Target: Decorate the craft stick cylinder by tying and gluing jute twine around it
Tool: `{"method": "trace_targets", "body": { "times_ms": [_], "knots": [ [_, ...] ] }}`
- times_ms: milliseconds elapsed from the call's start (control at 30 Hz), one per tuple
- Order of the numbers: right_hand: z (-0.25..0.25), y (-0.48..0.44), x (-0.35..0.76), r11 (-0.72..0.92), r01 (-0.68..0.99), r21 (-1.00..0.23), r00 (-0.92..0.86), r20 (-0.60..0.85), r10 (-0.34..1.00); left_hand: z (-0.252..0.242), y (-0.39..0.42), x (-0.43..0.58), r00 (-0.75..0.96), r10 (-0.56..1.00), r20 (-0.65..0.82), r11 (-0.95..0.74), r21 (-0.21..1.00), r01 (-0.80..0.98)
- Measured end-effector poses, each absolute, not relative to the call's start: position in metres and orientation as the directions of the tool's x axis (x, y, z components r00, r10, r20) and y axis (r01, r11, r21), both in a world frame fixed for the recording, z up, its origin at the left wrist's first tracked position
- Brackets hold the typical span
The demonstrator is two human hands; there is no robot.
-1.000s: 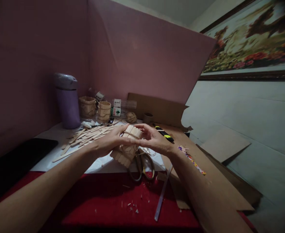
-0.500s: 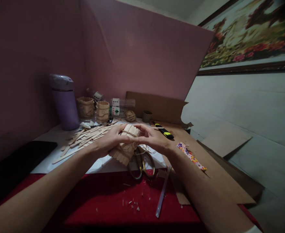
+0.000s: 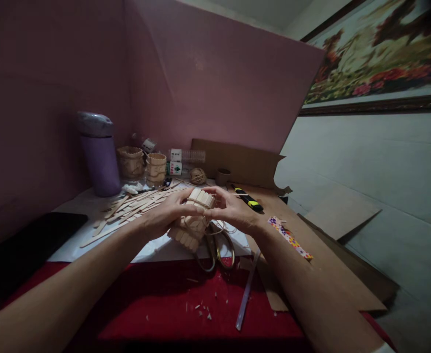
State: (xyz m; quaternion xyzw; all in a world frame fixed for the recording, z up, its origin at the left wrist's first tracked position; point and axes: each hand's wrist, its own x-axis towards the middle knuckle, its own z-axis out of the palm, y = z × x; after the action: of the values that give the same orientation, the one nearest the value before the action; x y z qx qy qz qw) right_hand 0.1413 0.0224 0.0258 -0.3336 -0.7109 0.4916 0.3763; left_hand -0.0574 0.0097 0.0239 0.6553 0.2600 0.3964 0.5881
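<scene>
Between both hands is a popsicle-stick cup (image 3: 188, 236), tilted, with twine wound round its wall of upright sticks. My left hand (image 3: 166, 212) grips its left side, thumb across the front. On the other side my right hand (image 3: 233, 211) closes on the cup, its thumb meeting the left one over the twine. Loose twine (image 3: 221, 226) trails beside the right hand. Below the cup lie scissors (image 3: 225, 250), their handles showing and their blades hidden. Left of the left hand a spread of wooden craft sticks (image 3: 127, 211) rests on white paper (image 3: 149, 252).
Two similar stick cups (image 3: 155, 169), a purple bottle (image 3: 101, 162), a ball of twine (image 3: 198, 175) and a small brown cup (image 3: 223, 176) stand behind. A utility knife (image 3: 248, 198) and a patterned strip (image 3: 291, 239) lie on cardboard (image 3: 333, 274). A glue stick (image 3: 247, 294) lies in front.
The stick cup has shifted very slightly to the right in my hands. Both hands keep their hold, and the things around them look the same.
</scene>
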Motion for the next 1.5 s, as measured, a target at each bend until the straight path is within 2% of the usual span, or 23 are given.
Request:
{"method": "trace_targets", "body": {
  "times_ms": [467,733,900,1067,1167,1300,1500],
  "knots": [
    [0.027,0.019,0.138,0.305,0.116,-0.945,-0.519,0.205,0.83,0.026,0.008,-0.052,0.499,0.852,0.155,-0.146,0.988,-0.057],
    [0.024,0.023,0.142,0.25,0.083,-0.965,-0.535,0.169,0.828,0.024,0.009,-0.054,0.51,0.848,0.145,-0.126,0.989,-0.072],
    [0.022,0.026,0.144,0.212,0.01,-0.977,-0.568,0.169,0.805,0.021,0.011,-0.054,0.513,0.849,0.128,-0.102,0.992,-0.079],
    [0.019,0.028,0.145,0.128,-0.11,-0.986,-0.508,0.166,0.845,0.023,0.009,-0.054,0.509,0.837,0.201,-0.15,0.979,-0.14],
    [0.02,0.029,0.148,0.094,-0.214,-0.972,-0.476,0.188,0.859,0.027,0.007,-0.054,0.464,0.862,0.204,-0.102,0.967,-0.235],
    [0.023,0.029,0.153,0.051,-0.307,-0.95,-0.491,0.204,0.847,0.029,0.004,-0.054,0.493,0.849,0.191,-0.028,0.948,-0.318],
    [0.02,0.034,0.161,0.044,-0.348,-0.937,-0.522,0.233,0.821,0.032,-0.001,-0.056,0.532,0.825,0.192,-0.041,0.958,-0.282]
  ]
}}
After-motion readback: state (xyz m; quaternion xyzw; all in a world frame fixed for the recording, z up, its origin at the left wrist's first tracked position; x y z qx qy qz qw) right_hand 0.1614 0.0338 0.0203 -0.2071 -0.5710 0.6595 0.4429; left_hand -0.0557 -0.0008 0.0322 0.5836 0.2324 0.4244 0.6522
